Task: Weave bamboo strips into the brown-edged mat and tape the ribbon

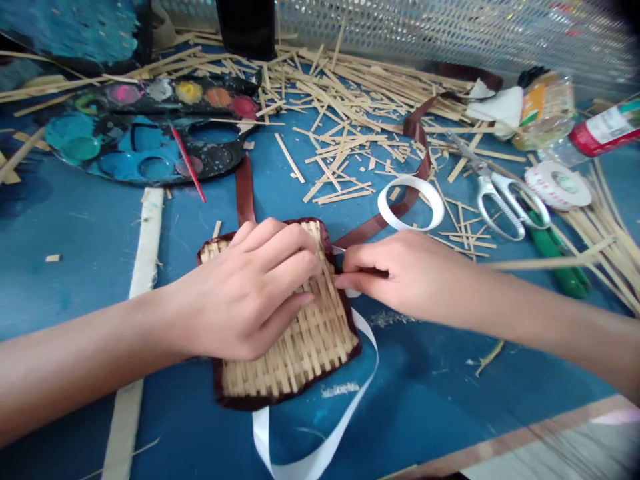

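My left hand lies open and spread across the woven bamboo mat, its fingers pressing down without closing on anything. My right hand is pinched closed at the mat's right edge, thumb and fingers on a thin dark strip, probably the end of the brown ribbon that runs up and right from there. The mat sits flat on the blue table, almost directly between my hands, with a dark brown binding along its edges. A second brown ribbon leaves its top edge, and a white ribbon passes off its lower right side and out of the bottom of my view. There is open blue surface below and to the right of the mat, with a few stray splinters. Upward, loose bamboo strips crowd the space beyond a white ribbon loop. To the right, I have steel scissors, a green-handled tool, a tape roll, and a bundle of long strips reaching the frame edge. To the left, a long pale strip lies just beside my left forearm, below a paint palette with a red brush on it.
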Demonstrator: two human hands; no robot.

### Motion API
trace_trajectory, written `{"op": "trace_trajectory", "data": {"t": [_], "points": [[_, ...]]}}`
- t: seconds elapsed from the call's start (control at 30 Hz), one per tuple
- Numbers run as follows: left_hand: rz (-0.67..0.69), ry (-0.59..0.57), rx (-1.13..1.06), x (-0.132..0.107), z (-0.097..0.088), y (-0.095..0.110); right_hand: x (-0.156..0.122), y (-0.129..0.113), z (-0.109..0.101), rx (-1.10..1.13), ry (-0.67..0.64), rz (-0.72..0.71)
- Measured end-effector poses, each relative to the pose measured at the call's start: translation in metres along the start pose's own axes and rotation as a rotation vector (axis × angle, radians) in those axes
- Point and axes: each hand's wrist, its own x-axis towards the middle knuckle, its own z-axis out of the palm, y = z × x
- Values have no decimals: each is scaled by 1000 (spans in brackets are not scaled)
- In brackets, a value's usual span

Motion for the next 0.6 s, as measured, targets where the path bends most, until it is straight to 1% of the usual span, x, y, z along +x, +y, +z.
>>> {"op": "trace_trajectory", "data": {"t": [0.03, 0.07, 0.1, 0.23, 0.3, 0.37, 0.43, 0.53, 0.6], "points": [[-1, 3, 5, 0, 0, 0, -2, -3, 2, -32, 54, 25], [-2, 5, 7, 0, 0, 0, -3, -5, 3, -25, 72, 54], [-2, 6, 5, 0, 0, 0, -2, -6, 3, 14, 51, 79], [-2, 24, -9, 0, 1, 0, 11, 5, -5, 211, -181, 102], [-5, 37, -11, 0, 2, 1, 18, 12, -11, 255, -271, 64], [-9, 40, -10, 0, 2, 1, 21, 15, -14, 262, -329, 6], [-18, 40, -3, 0, 2, 1, 20, 15, -14, 244, -334, -24], [-25, 38, 11, 0, 3, 1, 15, 12, -10, 230, -267, 0], [-21, 37, 17, 0, 3, 2, 12, 11, -8, 262, -249, -4]]}}
